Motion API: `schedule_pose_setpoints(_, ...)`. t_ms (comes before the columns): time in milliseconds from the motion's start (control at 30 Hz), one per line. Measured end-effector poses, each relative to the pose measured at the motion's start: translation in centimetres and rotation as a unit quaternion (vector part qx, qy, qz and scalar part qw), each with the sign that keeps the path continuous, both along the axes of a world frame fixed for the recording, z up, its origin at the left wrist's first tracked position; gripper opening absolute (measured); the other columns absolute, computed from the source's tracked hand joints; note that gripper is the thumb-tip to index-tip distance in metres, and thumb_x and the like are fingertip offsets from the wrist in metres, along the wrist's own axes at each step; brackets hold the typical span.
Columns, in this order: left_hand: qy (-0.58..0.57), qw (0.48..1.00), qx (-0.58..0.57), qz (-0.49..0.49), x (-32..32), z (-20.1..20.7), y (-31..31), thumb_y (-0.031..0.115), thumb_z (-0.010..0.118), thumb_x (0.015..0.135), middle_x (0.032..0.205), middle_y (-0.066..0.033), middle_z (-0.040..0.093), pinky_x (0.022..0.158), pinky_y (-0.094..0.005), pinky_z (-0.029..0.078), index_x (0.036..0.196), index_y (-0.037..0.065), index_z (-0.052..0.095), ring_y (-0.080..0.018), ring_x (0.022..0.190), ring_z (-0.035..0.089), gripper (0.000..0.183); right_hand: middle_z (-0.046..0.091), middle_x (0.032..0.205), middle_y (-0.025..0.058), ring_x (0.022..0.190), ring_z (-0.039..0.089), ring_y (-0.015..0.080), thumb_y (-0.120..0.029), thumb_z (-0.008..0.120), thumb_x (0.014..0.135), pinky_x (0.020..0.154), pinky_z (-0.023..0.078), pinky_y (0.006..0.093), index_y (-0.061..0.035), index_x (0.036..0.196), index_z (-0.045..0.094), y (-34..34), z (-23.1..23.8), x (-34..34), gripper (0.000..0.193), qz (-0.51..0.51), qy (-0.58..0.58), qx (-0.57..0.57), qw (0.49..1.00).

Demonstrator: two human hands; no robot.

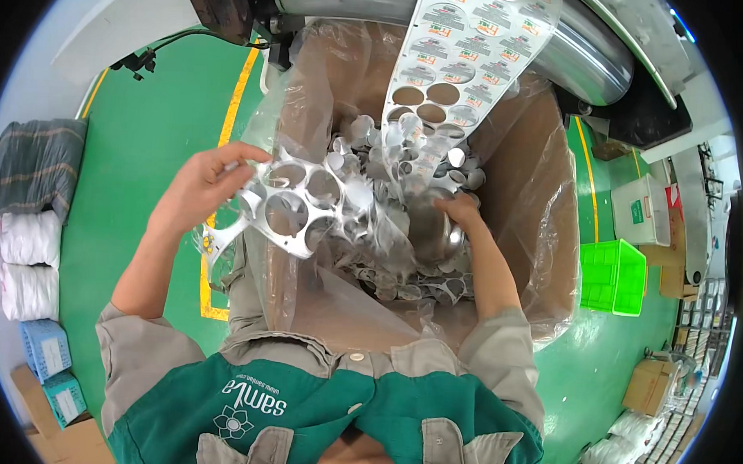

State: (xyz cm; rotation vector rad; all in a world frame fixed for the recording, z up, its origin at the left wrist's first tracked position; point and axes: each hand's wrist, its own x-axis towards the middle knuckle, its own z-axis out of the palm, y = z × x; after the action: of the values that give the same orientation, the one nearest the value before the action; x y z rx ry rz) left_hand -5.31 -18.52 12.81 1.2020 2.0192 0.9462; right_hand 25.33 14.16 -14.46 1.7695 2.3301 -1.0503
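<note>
My left hand (208,181) is closed on the edge of a silver foil sheet punched with round holes (286,208), at the left side of a large carton. My right hand (458,209) reaches into the carton and grips the upper edge of a rounded, shiny metal vessel, like a bowl (431,234). Many loose foil discs (366,162) and torn foil scraps lie heaped around it. From the machine above, a printed foil web (468,47) hangs down into the heap, its lower part with round holes. Blur hides some scraps between my hands.
The cardboard carton (535,246) has a clear plastic liner. A metal roller (590,55) and machine frame overhang its far side. A green crate (613,277) and white bin (641,210) stand right on the green floor. White bundles (29,240) and boxes line the left wall.
</note>
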Motion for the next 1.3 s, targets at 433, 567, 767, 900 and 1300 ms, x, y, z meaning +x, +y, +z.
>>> schedule_pose_setpoints(433, -0.123, 0.989, 0.061, 0.06, 0.6, 1.3, -0.7, 0.012, 0.047, 0.087, 0.074, 0.0061, 0.053, 0.053, -0.0149, 0.035, 0.105, 0.001, 0.057, 0.0006, 0.061, 0.044, 0.023, 0.057, 0.11, 0.0077, 0.097, 0.056, 0.0168, -0.039, 0.056, 0.082, 0.083, 0.045, 0.0327, -0.0048, 0.119, 0.049, -3.6, 17.5, -5.2, 0.051, 0.091, 0.531, -0.433, 0.723)
schedule_pose_setpoints(567, -0.084, 0.982, 0.147, 0.088, -1.4, 3.6, -3.0, 0.008, 0.047, 0.086, 0.074, 0.0048, 0.055, 0.053, -0.0141, 0.034, 0.108, -0.001, 0.056, 0.0006, 0.061, 0.046, 0.025, 0.055, 0.114, 0.0172, 0.106, 0.052, 0.0272, -0.04, 0.062, 0.072, 0.088, 0.041, 0.0368, -0.0022, 0.106, 0.058, -4.4, 6.7, -4.4, 0.051, 0.291, -0.106, 0.034, 0.95)
schedule_pose_setpoints(767, 0.012, 0.991, 0.106, 0.077, -0.5, 3.7, -2.6, 0.009, 0.052, 0.084, 0.075, 0.0071, 0.05, 0.054, -0.0148, 0.027, 0.101, 0.001, 0.059, 0.0002, 0.061, 0.035, 0.02, 0.062, 0.096, 0.0142, 0.077, 0.06, 0.0237, -0.031, 0.069, 0.065, 0.066, 0.048, 0.0359, 0.0028, 0.098, 0.059, -2.1, 12.2, -3.8, 0.048, 0.435, -0.156, -0.067, 0.884)
schedule_pose_setpoints(900, 0.01, 0.992, 0.109, 0.063, 0.1, 3.2, -2.9, 0.008, 0.053, 0.082, 0.075, 0.0065, 0.05, 0.053, -0.015, 0.025, 0.1, -0.001, 0.059, 0.0009, 0.061, 0.034, 0.021, 0.06, 0.104, 0.0087, 0.09, 0.058, 0.016, -0.027, 0.062, 0.077, 0.076, 0.047, 0.0308, -0.0003, 0.111, 0.051, -2.6, 20.0, -4.7, 0.045, 0.28, 0.428, -0.327, 0.795)
schedule_pose_setpoints(1300, 0.264, 0.934, 0.096, 0.222, -10.6, 4.8, -13.7, 0.016, 0.053, 0.086, 0.117, -0.0119, 0.052, 0.09, -0.0299, 0.038, 0.114, -0.001, 0.052, -0.0208, 0.105, 0.051, 0.034, 0.057, 0.109, 0.0202, 0.097, 0.057, 0.0303, -0.033, 0.072, 0.057, 0.081, 0.046, 0.0353, 0.0, 0.108, 0.056, -6.0, 4.2, -3.9, 0.063, 0.408, -0.283, -0.065, 0.866)
